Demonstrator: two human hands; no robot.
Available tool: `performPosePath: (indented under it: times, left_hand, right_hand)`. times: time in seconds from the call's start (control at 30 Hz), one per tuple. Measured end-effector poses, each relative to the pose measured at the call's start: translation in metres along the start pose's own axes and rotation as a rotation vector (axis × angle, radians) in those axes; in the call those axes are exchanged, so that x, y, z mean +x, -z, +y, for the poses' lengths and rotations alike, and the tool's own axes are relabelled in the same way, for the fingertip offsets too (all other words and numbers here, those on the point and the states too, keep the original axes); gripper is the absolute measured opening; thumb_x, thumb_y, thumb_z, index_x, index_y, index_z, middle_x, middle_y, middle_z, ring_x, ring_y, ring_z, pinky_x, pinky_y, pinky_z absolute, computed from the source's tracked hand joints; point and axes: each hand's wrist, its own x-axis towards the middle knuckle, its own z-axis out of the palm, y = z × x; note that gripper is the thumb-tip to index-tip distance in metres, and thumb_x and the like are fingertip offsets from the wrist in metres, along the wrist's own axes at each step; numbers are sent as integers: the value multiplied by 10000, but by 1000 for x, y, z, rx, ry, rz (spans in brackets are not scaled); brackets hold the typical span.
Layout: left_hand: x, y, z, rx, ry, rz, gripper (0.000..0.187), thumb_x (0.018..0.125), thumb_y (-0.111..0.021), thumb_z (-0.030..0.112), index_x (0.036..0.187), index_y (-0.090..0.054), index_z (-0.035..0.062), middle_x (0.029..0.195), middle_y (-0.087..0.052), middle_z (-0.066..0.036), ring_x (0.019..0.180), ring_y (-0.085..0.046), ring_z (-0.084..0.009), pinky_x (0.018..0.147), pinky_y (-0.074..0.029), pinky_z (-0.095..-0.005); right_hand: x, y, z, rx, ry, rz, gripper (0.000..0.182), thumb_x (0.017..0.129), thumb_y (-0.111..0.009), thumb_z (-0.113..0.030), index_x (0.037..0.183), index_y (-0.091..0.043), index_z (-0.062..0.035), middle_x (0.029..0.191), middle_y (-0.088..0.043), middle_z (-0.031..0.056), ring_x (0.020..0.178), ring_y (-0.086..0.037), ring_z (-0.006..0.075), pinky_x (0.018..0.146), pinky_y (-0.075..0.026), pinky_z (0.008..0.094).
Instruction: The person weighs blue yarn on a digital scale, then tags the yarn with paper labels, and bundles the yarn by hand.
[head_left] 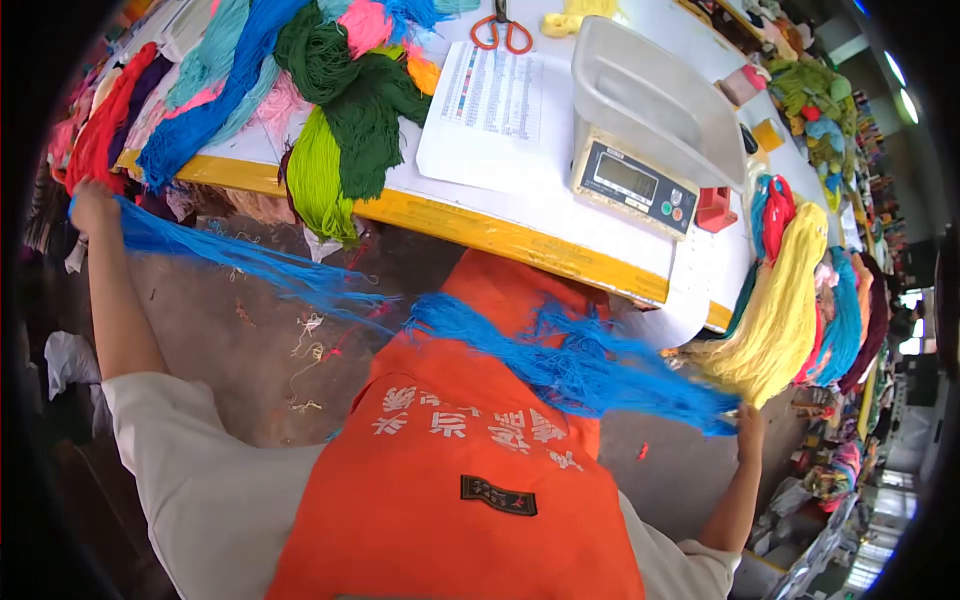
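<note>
Both arms are spread wide, with bright blue yarn drawn out between them. At the far left, my left hand (97,208) is closed around one end of a thin blue strand bundle (245,262). On the other side, my right hand (749,432) grips the end of a thicker, looser blue yarn hank (585,372). This hank hangs across the front of my orange apron (450,440). The two blue lengths thin out toward each other near the apron's left edge, where strands are frayed and blurred.
A white table (390,190) with a yellow edge holds a digital scale (635,180) with a plastic tray, a printed sheet (490,110) and red-handled scissors (502,35). Dark green hanks (350,110) lie at its left; a yellow hank (780,310) hangs at right. Thread scraps litter the floor.
</note>
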Motion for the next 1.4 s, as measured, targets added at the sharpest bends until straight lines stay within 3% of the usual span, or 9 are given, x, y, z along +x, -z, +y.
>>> performPosePath:
  times: [0.1,0.3,0.37,0.53,0.67,0.93,1.03,1.23,1.4]
  left_hand:
    - [-81,-57,7,-235,110,-220,193,998,-511,215,1080,-593,61,637,-389,46,568,-406,-116,523,-310,-264]
    - [-323,-194,34,-297,277,-522,226,970,-604,209,1074,-653,14,655,-284,78,567,-267,-29,478,-165,-242]
    - [-378,-222,17,-80,282,-536,184,953,-615,182,1003,-688,21,680,-414,80,607,-363,-20,498,-228,-227]
    - [-434,-240,-58,217,-228,-855,177,940,-626,147,910,-673,-21,825,-679,-50,756,-603,-130,725,-487,-297]
    - [-436,-238,-60,186,-132,-852,162,939,-631,131,954,-668,-26,828,-668,-63,765,-601,-125,720,-481,-287]
    - [-437,-240,-60,103,-103,-814,164,941,-640,135,952,-662,-28,821,-654,-48,757,-582,-104,708,-472,-267]
    - [-438,-238,-61,100,-103,-815,164,941,-641,135,951,-663,-27,819,-652,-46,754,-580,-102,705,-470,-263]
    - [-438,-237,-59,121,-114,-810,168,942,-642,138,952,-663,-28,834,-663,-54,769,-591,-109,722,-477,-266]
    - [-440,-238,-64,122,-127,-826,177,945,-641,139,962,-660,-36,860,-676,-66,795,-603,-116,746,-484,-270]
  right_hand:
    - [-43,70,-172,673,-211,-483,277,937,-635,-374,878,-644,-104,777,-624,-3,663,-550,75,571,-406,221]
    - [-55,219,-332,1448,592,-25,183,1002,-560,-218,1108,-566,-69,731,-532,-39,538,-421,38,530,-400,188]
    - [-21,283,-357,1591,947,-155,200,1032,-490,-205,1139,-523,-39,808,-496,6,673,-443,97,917,-473,346]
    - [20,414,-494,1354,1365,160,133,981,-514,-171,983,-578,-55,830,-557,49,774,-539,195,876,-453,372]
    - [33,459,-559,1298,1309,458,183,985,-524,-227,991,-602,-61,861,-588,47,821,-562,181,872,-455,338]
    - [101,287,-551,372,851,565,213,948,-608,-279,1007,-640,-77,887,-658,61,873,-618,165,838,-475,295]
    - [80,158,-536,-141,928,457,237,882,-683,-300,895,-632,-69,667,-610,161,625,-607,345,741,-458,424]
    - [17,81,-483,19,1015,563,499,777,-753,-75,1235,-557,-85,1238,-527,100,903,-566,232,869,-366,383]
    - [1,80,-458,172,946,612,500,747,-761,6,1206,-585,-88,1236,-526,114,932,-556,241,893,-385,382]
